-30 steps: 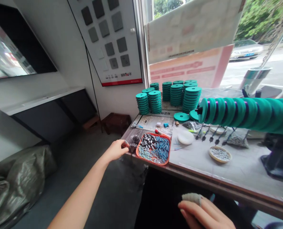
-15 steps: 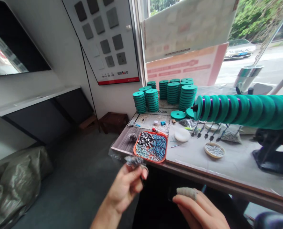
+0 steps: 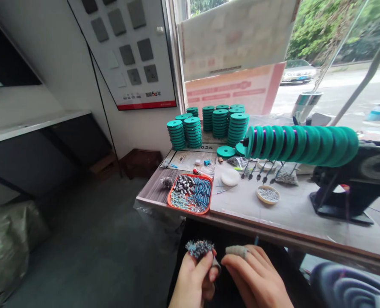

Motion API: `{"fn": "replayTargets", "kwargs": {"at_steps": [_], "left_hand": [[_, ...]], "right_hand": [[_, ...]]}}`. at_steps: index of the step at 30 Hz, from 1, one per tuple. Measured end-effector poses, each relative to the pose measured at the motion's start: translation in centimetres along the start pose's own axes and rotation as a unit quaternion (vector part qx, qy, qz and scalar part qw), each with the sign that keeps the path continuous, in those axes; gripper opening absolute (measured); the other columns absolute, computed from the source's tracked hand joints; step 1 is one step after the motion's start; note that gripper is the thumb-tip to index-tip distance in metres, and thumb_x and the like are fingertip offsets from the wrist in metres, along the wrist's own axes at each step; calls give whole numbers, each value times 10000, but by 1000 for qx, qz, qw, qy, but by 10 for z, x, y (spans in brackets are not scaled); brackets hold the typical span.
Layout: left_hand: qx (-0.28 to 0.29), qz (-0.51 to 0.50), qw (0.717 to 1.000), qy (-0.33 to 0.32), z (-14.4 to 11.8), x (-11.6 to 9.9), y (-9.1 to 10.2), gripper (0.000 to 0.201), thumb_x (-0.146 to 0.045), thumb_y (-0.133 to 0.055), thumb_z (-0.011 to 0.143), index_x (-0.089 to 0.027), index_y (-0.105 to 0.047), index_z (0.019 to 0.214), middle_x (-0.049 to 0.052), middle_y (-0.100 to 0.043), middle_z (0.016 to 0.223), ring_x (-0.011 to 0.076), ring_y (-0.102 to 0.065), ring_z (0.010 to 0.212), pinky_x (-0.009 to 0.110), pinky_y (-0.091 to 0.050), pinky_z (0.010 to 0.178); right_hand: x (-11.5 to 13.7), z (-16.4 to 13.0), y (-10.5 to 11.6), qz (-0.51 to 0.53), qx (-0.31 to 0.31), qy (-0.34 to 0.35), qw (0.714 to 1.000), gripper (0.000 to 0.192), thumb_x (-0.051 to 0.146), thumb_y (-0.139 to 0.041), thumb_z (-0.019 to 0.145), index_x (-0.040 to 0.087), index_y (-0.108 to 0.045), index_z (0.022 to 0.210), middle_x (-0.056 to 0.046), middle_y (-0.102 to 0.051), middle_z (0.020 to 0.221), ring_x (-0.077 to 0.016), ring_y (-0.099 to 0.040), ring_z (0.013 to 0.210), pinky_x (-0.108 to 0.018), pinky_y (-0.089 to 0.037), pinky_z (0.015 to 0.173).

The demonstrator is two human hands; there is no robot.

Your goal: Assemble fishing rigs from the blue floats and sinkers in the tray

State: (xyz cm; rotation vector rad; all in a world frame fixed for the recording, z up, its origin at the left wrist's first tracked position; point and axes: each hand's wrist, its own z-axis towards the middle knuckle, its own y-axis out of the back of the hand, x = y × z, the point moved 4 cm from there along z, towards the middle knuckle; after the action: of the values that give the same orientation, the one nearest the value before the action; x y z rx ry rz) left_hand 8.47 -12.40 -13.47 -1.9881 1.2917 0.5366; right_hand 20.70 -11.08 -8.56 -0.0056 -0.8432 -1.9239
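My left hand [image 3: 200, 276] is closed round a bundle of small grey-blue wire-like pieces [image 3: 200, 248], their ends fanning out above the thumb. Close beside it on the right is my right hand [image 3: 255, 273], fingers bent and pressed together, with a pale wrap [image 3: 236, 251] on one finger. A thin blue stick [image 3: 256, 241] pokes up behind its knuckles; what the fingertips hold is hidden. Beyond the hands, an orange tray [image 3: 170, 202] on the table holds grey metal cylinders [image 3: 184, 185], blue tubes [image 3: 202, 191] and small thin pieces.
Stacks of green foam discs [image 3: 192, 132] stand at the back of the table. At right, a black machine [image 3: 366, 167] carries a row of green discs [image 3: 301, 145], with short lines hanging below. A round dish [image 3: 268, 194] of small grey pieces and a white disc [image 3: 230, 178] lie nearer.
My left hand has moved right and down with the bundle, close to my right hand. The bundle's fanned ends show more clearly. The view has turned somewhat to the right.
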Motion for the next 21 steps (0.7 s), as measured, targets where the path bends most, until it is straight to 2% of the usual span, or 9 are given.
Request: {"fn": "replayTargets", "kwargs": {"at_steps": [10, 16, 21], "left_hand": [[-24, 49, 998, -35, 2, 2, 8, 423, -480, -633, 581, -183, -379, 744, -78, -415, 499, -38, -306, 388, 98, -209, 408], [-90, 63, 991, -70, 1, 1, 12, 580, -566, -723, 434, -170, -430, 739, -76, -439, 512, -29, -384, 427, 88, -282, 437], [-85, 87, 990, -75, -3, -5, 8, 628, -630, -720, 374, -174, -439, 702, -79, -412, 486, -28, -360, 423, 97, -274, 436]], "right_hand": [[1, 0, -1, -1, 5, -8, 1000, 185, 115, -385, 869, 166, -522, 756, -7, -521, 628, -99, -478, 590, -207, -382, 596], [3, -2, -3, 1, 4, -6, 1000, 171, 103, -390, 859, 165, -518, 764, -8, -519, 626, -99, -482, 588, -211, -383, 592], [1, -2, -2, -1, -2, -8, 1000, 168, 109, -389, 864, 169, -517, 774, -5, -523, 627, -97, -484, 583, -208, -392, 586]]}}
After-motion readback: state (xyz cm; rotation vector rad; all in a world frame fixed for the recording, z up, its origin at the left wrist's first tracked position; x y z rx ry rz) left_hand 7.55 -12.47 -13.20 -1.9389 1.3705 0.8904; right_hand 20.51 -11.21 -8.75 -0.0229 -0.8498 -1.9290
